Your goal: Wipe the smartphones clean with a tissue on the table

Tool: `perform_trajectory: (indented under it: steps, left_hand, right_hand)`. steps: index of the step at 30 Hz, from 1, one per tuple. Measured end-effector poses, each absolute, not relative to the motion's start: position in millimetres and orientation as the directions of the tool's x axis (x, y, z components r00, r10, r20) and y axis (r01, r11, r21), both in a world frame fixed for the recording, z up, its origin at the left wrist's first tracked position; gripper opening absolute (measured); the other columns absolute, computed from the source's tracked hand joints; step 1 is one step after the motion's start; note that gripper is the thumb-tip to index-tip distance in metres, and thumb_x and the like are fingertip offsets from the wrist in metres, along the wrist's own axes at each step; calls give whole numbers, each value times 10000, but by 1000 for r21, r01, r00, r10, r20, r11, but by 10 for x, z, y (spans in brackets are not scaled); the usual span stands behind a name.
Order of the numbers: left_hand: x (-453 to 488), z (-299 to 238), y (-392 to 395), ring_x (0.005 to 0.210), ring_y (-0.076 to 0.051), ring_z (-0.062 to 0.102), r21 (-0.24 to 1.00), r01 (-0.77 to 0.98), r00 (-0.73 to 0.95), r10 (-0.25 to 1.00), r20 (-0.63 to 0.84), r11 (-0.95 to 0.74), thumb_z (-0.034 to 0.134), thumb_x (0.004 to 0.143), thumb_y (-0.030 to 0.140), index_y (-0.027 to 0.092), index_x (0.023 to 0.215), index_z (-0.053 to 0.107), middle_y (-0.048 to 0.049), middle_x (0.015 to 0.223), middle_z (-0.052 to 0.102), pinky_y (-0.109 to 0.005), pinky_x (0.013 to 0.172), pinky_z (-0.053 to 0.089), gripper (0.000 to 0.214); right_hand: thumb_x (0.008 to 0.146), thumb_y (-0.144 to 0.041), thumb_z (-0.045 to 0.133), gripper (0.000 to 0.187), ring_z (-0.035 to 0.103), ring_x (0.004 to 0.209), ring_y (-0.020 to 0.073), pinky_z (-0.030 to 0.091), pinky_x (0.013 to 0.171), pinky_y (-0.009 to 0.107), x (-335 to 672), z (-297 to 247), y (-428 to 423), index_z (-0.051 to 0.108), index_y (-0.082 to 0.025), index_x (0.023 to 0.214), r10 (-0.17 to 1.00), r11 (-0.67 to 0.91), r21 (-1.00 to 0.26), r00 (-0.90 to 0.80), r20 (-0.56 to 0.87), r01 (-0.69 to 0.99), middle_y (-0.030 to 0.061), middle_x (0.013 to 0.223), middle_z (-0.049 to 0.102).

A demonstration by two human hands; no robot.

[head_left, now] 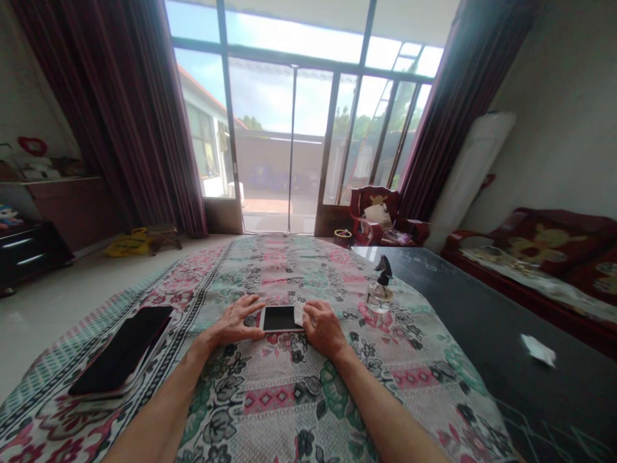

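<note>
A white smartphone (pixel 280 318) with a dark screen lies flat on a floral cloth (pixel 289 399) over the table. My left hand (pixel 236 321) rests at the phone's left end, fingers spread and touching its edge. My right hand (pixel 322 328) sits at the phone's right end with its fingers curled, pinching a small white piece (pixel 299 314) against the screen's right edge. I cannot make out what the white piece is.
A dark tablet (pixel 123 350) lies on the cloth at the left. A small clear spray bottle (pixel 380 289) with a black top stands to the right of the phone. The dark glass tabletop (pixel 506 347) at the right carries a crumpled white scrap (pixel 538 350). A sofa is at far right.
</note>
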State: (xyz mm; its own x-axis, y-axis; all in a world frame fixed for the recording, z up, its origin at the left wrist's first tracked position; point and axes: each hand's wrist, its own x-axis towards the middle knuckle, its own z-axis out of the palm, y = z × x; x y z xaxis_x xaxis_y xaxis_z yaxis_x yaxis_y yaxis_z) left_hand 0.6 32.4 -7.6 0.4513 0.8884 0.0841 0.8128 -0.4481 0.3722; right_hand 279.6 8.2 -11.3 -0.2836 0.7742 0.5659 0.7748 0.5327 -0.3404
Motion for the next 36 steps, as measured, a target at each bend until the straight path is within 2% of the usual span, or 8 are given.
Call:
perform_trajectory:
  steps: [15, 26, 36]
  left_hand:
    - [-6, -71, 327, 1409, -342, 215, 372, 821, 448, 892, 51, -433, 649, 712, 613, 283, 1381, 465, -77, 1528, 300, -482, 1134, 211, 769]
    - [-3, -64, 332, 1414, -287, 225, 308, 850, 438, 898, 38, -428, 614, 729, 643, 302, 1379, 456, -50, 1528, 306, -399, 1137, 223, 750]
    - [9, -49, 322, 1412, -288, 226, 331, 842, 439, 898, 36, -426, 610, 732, 629, 297, 1367, 474, -51, 1527, 310, -399, 1138, 209, 730]
  right_hand:
    - [821, -161, 552, 196, 564, 1026, 194, 426, 974, 323, 2791, -111, 117, 689, -201, 956, 784, 525, -380, -258, 565, 762, 58, 1058, 661]
    - [824, -169, 550, 199, 568, 1031, 193, 423, 984, 321, 2801, -139, 133, 690, -206, 961, 790, 513, -391, -243, 562, 764, 54, 1067, 665]
    - [821, -166, 551, 195, 575, 1033, 182, 413, 990, 301, 2803, -165, 147, 702, -194, 941, 785, 509, -389, -229, 576, 768, 58, 1062, 678]
